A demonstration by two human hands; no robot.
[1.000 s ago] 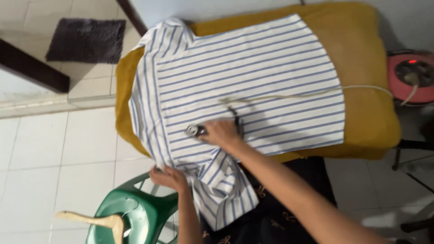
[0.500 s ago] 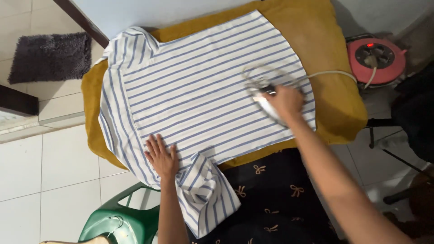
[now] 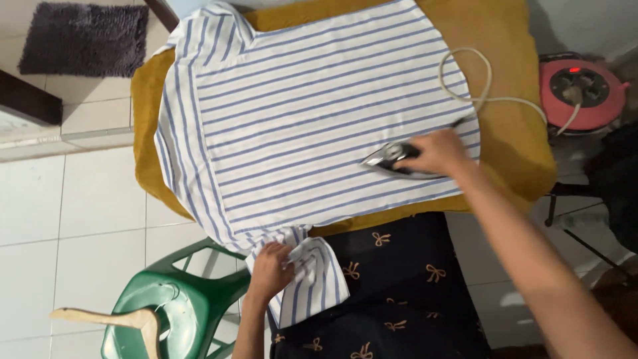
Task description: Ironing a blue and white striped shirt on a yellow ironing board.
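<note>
A white shirt with blue stripes (image 3: 299, 113) lies flat on a board covered in mustard-yellow cloth (image 3: 512, 126). My right hand (image 3: 442, 153) grips the handle of a silver iron (image 3: 392, 159), which rests on the shirt's lower right part with its tip pointing left. The iron's pale cord (image 3: 482, 86) loops over the cloth toward the right. At the board's near edge my left hand (image 3: 269, 269) holds the shirt's hanging sleeve (image 3: 312, 279).
A red cable reel with sockets (image 3: 581, 86) stands on the floor at the right. A green plastic stool (image 3: 176, 306) with a wooden hanger (image 3: 109, 319) on it is at the lower left. A dark mat (image 3: 83, 36) lies on the white tiles at the upper left.
My right hand has slid the iron from the shirt's left side across to its right side. My left hand lay flat on the shirt half a second ago and has since dropped to the hanging sleeve.
</note>
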